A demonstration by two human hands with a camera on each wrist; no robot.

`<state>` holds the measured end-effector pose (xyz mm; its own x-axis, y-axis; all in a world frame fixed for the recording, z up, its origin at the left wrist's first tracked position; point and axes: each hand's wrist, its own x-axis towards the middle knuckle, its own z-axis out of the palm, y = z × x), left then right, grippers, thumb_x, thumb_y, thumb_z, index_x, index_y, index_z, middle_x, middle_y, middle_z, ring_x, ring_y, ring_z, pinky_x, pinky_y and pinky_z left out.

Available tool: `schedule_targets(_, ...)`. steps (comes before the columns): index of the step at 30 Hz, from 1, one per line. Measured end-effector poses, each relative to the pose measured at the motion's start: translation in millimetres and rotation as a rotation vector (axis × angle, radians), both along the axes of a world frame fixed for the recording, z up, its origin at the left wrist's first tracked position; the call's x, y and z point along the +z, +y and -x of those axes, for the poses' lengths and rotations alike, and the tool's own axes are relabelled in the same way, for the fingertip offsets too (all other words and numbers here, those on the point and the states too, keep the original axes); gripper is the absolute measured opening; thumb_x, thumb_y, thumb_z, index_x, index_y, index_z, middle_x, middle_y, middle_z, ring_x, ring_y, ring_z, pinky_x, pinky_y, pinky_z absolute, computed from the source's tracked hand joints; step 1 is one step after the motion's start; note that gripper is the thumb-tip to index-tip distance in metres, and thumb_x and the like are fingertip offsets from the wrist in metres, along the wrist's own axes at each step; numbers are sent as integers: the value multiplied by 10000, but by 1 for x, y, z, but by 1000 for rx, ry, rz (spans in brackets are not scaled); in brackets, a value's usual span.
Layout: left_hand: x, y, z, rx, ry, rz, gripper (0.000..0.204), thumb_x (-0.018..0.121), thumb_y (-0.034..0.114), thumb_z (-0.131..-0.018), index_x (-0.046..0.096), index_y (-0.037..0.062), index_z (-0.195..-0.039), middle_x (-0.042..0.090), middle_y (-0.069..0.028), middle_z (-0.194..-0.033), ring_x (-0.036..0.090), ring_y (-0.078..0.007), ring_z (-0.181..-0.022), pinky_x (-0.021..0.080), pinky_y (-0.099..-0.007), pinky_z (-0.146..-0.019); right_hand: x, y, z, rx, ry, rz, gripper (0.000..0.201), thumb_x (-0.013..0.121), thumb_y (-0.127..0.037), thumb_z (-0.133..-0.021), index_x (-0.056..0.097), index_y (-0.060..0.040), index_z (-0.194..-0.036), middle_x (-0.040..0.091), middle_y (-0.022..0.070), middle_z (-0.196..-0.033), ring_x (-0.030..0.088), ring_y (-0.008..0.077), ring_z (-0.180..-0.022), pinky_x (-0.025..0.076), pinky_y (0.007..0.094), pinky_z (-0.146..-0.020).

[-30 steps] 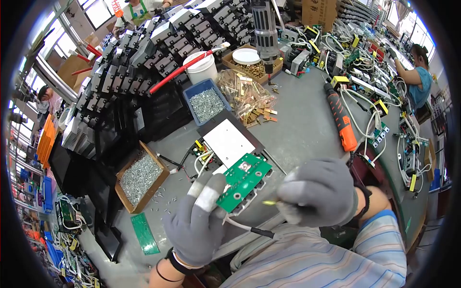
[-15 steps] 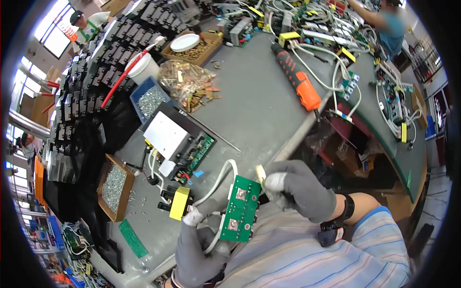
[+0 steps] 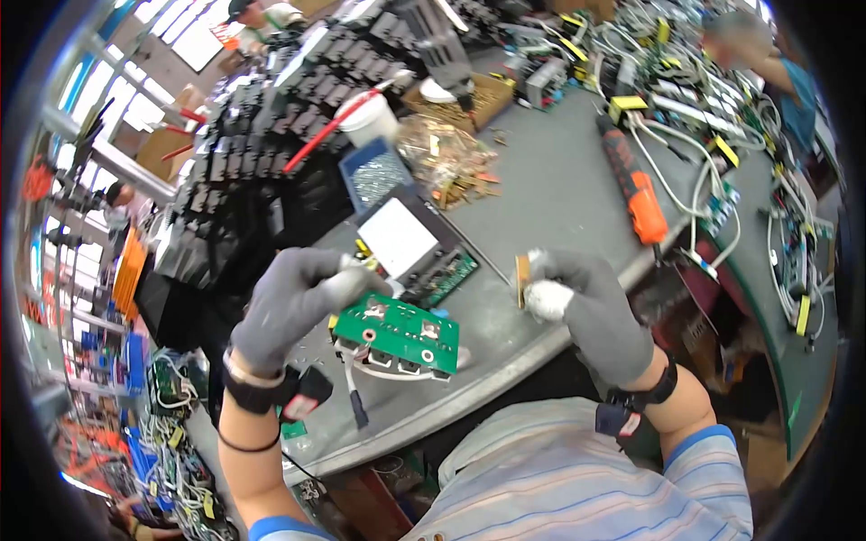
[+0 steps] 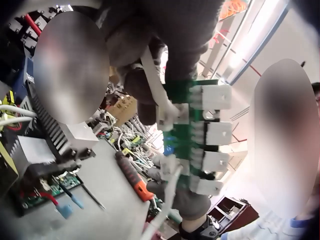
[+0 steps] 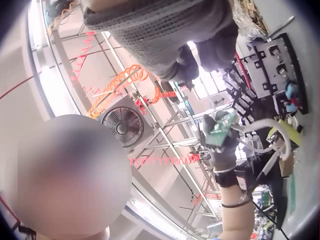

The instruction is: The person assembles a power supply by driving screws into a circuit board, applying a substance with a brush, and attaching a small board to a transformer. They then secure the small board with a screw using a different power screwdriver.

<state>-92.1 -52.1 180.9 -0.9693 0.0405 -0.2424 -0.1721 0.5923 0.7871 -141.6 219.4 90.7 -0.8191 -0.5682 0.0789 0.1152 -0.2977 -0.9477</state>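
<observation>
My gloved left hand (image 3: 298,302) grips a green circuit board (image 3: 397,329) by its left end, holding it above the near edge of the table. White cable hangs from the board's underside, with a dark sleeved end. In the left wrist view, silvery tabs (image 4: 216,132) line one side of the board. To the right and apart from the board, my gloved right hand (image 3: 595,311) pinches a small brass-coloured strip (image 3: 522,278) between thumb and fingers. Behind the board lies a unit with a white plate (image 3: 397,236) and exposed electronics.
An orange and black electric screwdriver (image 3: 642,207) lies at the right. Farther back are a blue bin (image 3: 347,171) of screws, a plastic bag (image 3: 442,149) with brass pieces, and a hanging driver (image 3: 433,45). Cabled assemblies (image 3: 686,99) crowd the back right.
The board has swung from upright to flatter and shifted left with my left hand. My right hand has drawn away from it, still pinching the brass strip. The head view has shifted.
</observation>
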Motion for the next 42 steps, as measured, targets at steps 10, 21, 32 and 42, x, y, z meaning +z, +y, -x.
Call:
schedule_targets(10,-22,-44,26,-102,81,-362,312,677,254,-749,685,-53,-804,680,-117,-749,629,-131,-655,503,-248,-637,32,-87,29,711,-39,-163,328,618,-197,-840,598,37,-1069,613,49,-1007,549,93,-888,440,239,-795)
schedule_targets(21,-34,-84,-21,-28,291,-539,155,656,115,-740,640,-33,-696,658,-86,-691,605,-101,-619,484,-236,-584,70,-155,-6,924,114,-336,255,618,-219,-860,630,15,-962,610,41,-932,544,94,-850,438,251,-748)
schedule_targets(32,3,-62,-139,910,563,18,200,532,141,-840,639,-24,-805,610,-28,-697,551,-80,-627,435,-212,-576,66,-190,-40,810,189,-398,184,635,-154,-834,649,19,-895,622,56,-794,556,95,-706,454,260,-656)
schedule_targets(42,-52,-10,-210,1243,422,-290,224,739,125,-745,658,8,-919,620,-1,-706,499,-34,-578,393,-185,-532,23,-222,-101,523,881,-316,221,709,-190,-761,664,-9,-879,517,88,-930,571,134,-652,458,245,-515)
